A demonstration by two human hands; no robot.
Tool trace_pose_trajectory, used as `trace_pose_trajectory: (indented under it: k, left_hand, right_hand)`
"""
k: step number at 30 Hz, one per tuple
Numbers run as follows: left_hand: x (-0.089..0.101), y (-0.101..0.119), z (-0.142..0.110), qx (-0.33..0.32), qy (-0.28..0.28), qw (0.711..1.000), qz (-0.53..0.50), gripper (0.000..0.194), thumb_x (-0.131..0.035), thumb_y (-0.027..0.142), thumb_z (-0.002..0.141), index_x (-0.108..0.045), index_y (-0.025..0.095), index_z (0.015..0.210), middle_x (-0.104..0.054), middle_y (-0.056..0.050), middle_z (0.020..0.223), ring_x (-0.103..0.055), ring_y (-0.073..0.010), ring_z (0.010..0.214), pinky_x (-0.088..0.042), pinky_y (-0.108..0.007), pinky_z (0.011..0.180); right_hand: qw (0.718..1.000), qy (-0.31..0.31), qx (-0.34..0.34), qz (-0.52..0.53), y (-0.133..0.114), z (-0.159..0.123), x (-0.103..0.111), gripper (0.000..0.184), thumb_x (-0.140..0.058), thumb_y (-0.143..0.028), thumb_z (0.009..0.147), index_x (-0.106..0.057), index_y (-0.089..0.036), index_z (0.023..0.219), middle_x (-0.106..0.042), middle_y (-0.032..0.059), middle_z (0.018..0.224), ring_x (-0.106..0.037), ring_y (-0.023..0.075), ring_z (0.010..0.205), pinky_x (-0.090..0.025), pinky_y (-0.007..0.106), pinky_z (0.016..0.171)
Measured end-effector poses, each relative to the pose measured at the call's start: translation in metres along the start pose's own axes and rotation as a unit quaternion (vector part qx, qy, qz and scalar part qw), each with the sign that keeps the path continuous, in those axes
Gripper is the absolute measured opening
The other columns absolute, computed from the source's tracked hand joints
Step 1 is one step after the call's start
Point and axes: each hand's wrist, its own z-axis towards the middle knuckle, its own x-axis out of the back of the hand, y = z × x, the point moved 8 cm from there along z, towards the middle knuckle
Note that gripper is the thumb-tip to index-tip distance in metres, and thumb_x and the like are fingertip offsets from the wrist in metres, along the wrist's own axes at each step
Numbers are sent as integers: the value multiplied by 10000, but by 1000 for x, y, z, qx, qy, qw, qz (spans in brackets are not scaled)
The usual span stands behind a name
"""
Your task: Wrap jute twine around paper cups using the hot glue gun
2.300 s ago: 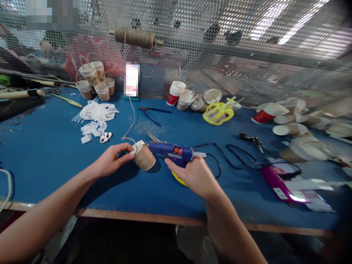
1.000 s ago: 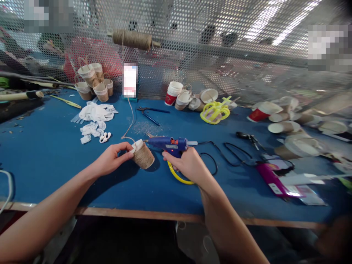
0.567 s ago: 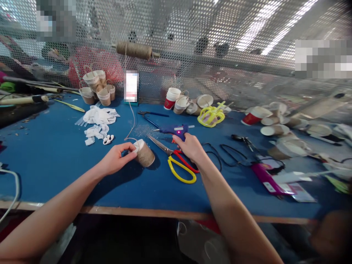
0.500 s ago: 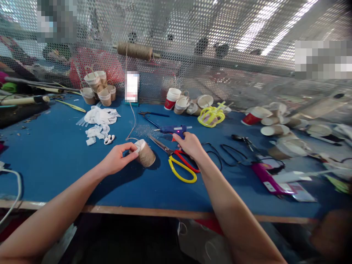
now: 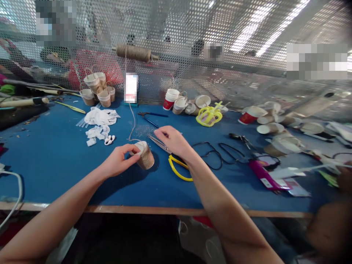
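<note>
My left hand (image 5: 118, 163) is closed on a paper cup wrapped in brown twine (image 5: 146, 157), which lies tilted on the blue table (image 5: 49, 154); thumb and fingers pinch its white rim. A twine strand (image 5: 133, 117) runs from the cup up to a spool (image 5: 134, 52) on the mesh wall. My right hand (image 5: 172, 141) hovers just right of the cup, above the blades of yellow-handled scissors (image 5: 178, 170). Its fingers are loosely stretched to the left with nothing seen in them. The blue glue gun is out of sight, possibly behind this hand.
A black cord (image 5: 213, 157) loops right of the scissors. Behind lie blue pliers (image 5: 150, 115), white lace scraps (image 5: 99, 117), twine-wrapped cups with handles (image 5: 96, 90), paper cups (image 5: 172, 99), a yellow crown shape (image 5: 209, 115) and more cups (image 5: 264, 119). A magenta packet (image 5: 265, 174) lies right.
My right hand carried the glue gun away from the cup to the back, let go of it, then moved left over the scissors. The left hand kept hold of the cup.
</note>
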Motion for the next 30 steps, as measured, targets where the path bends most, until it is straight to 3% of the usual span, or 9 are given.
trace_pose_trajectory:
  k: [3, 5, 9, 13, 17, 30]
  left_hand:
    - [-1, 2, -2, -9, -9, 1000, 1, 123, -480, 242, 795, -558, 152, 769, -598, -36, 772, -530, -152, 740, -420, -292, 731]
    - [-1, 3, -2, -11, -9, 1000, -1, 117, -487, 239, 791, -562, 153, 767, -599, -34, 766, -533, -152, 734, -425, -289, 723]
    - [-1, -1, -1, 2, -17, 998, -53, 139, -491, 260, 797, -564, 148, 763, -600, -30, 754, -537, -147, 725, -429, -285, 717]
    - [-2, -7, 0, 42, -19, 987, -152, 149, -519, 285, 784, -554, 143, 758, -583, -18, 720, -531, -130, 685, -431, -266, 677]
    - [-5, -9, -2, 79, -26, 975, -204, 138, -537, 276, 765, -545, 140, 738, -559, -2, 691, -505, -106, 641, -410, -247, 641]
    - [-7, -12, -6, 103, -42, 957, -268, 132, -578, 264, 755, -548, 143, 712, -510, 19, 673, -432, -85, 615, -351, -216, 598]
  right_hand:
    - [980, -145, 63, 118, -38, -7, -34, 214, -511, -347, 774, -595, -192, 653, -626, 29, 893, -560, 162, 866, -438, 280, 729]
    - [964, -177, 56, 193, -49, -11, -44, 169, -533, -308, 757, -592, -175, 672, -617, 40, 978, -570, 139, 862, -440, 268, 750]
    - [953, -130, 9, 273, -43, -17, -34, 113, -551, -248, 730, -554, -157, 663, -606, 59, 987, -576, 116, 836, -437, 261, 770]
    - [962, -60, 16, 265, -34, -26, -13, 128, -576, -276, 721, -538, -168, 664, -606, 39, 886, -567, 112, 781, -443, 265, 748]
    - [960, -25, 19, 277, -29, -35, -7, 153, -587, -284, 722, -517, -172, 644, -601, 21, 816, -557, 108, 737, -445, 264, 714]
    - [948, -38, -31, 315, -17, -45, -17, 161, -577, -300, 738, -520, -161, 683, -596, 45, 835, -550, 125, 756, -426, 294, 725]
